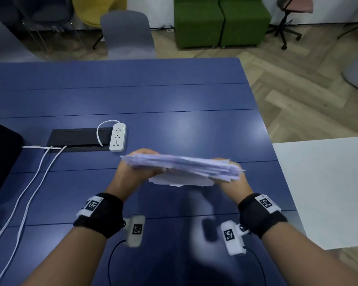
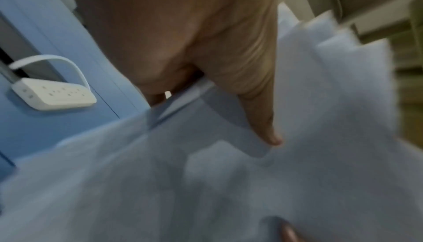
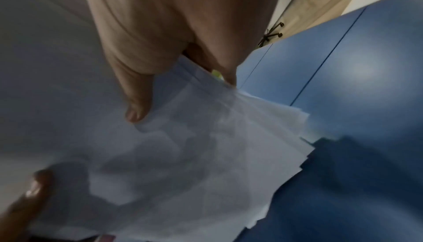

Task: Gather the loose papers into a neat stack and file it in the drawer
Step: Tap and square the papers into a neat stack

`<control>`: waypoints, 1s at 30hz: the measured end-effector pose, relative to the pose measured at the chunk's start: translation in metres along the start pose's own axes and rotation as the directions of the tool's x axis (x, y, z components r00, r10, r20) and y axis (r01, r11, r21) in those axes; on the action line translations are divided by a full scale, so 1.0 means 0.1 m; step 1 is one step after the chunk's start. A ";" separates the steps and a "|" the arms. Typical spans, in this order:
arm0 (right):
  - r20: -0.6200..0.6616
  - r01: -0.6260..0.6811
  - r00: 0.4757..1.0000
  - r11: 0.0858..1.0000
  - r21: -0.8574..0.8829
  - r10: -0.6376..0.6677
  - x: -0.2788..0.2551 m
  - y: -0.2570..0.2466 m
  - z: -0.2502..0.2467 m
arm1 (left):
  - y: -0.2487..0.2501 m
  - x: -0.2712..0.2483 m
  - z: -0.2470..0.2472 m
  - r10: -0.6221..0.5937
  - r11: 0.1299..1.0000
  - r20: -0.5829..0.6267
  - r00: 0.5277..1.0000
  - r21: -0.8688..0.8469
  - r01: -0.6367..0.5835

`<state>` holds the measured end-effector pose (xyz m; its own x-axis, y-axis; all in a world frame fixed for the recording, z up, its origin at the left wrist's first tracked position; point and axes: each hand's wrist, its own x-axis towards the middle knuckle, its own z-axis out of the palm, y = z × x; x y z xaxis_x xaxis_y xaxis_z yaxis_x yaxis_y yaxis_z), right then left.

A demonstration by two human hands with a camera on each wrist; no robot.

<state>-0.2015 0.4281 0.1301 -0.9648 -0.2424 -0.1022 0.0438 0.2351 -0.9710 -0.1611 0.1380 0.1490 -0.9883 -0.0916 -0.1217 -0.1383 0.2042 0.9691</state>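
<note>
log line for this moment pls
left hand grips paper stack | right hand grips stack | above blue table | edges uneven

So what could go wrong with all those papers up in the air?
The paper stack is uneven, with edges fanned out, and the left hand and right hand grip only its ends above the blue table. Loose lower sheets might slip out and scatter. Squeezing harder could crease the sheets.

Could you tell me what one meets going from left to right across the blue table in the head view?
White cables → black cable hatch → white power strip → left hand → stack of papers → right hand → white table beside the blue table.
</note>
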 end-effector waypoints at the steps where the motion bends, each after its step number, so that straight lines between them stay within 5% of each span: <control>1: -0.006 0.033 0.999 0.999 -0.008 -0.033 0.01 -0.08 0.04 | 0.07 -0.03 0.03 0.018 0.999 -0.043 0.999 0.029 -0.017; 3: -0.045 0.127 0.991 0.990 0.060 -0.124 0.04 -0.20 0.05 | 0.18 -0.04 0.02 0.048 0.999 -0.109 0.993 -0.001 -0.049; 7: -0.076 0.045 0.997 0.960 0.276 -0.025 0.00 -0.21 0.00 | 0.22 -0.03 -0.13 0.076 0.996 -0.080 0.994 -0.048 -0.080; 10: -0.008 -0.078 0.997 0.982 0.174 0.080 -0.01 -0.07 0.06 | 0.10 -0.03 -0.08 -0.045 0.999 0.031 0.998 -0.019 0.046; 12: -0.064 -0.092 0.993 0.990 0.108 0.099 0.04 -0.01 0.11 | 0.07 -0.01 0.00 -0.077 0.996 -0.004 0.997 -0.044 0.077; 18: -0.058 -0.047 0.997 0.978 0.204 0.059 0.14 -0.14 -0.04 | 0.26 -0.02 -0.05 -0.056 0.985 -0.105 0.993 -0.166 0.038; 21: -0.072 -0.160 0.983 0.981 0.111 0.168 0.04 0.04 -0.21 | 0.40 -0.09 -0.13 -0.025 0.954 -0.179 0.984 -0.298 -0.029; 24: 0.030 -0.405 0.913 0.890 0.209 0.408 -0.28 0.24 -0.24 | 0.46 -0.12 -0.22 -0.060 0.867 -0.254 0.965 -0.492 -0.075; 26: 0.248 -0.569 0.822 0.716 0.403 0.513 -0.57 0.36 -0.14 | 0.46 -0.12 -0.22 -0.170 0.795 -0.293 0.941 -0.605 -0.045; 28: 0.414 -0.571 0.820 0.591 0.570 0.394 -0.82 0.32 0.03 | 0.38 -0.15 -0.18 -0.321 0.707 -0.275 0.906 -0.706 0.036; 30: 0.443 -0.547 0.837 0.538 0.642 0.322 -0.96 0.14 0.21 | 0.27 -0.19 -0.10 -0.433 0.620 -0.201 0.878 -0.774 0.129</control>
<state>-0.1027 0.4347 0.1221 -0.6785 -0.5436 -0.4941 0.7173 -0.3451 -0.6054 -0.1456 0.1357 0.1791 -0.7954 -0.3651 -0.4838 -0.1637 -0.6391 0.7515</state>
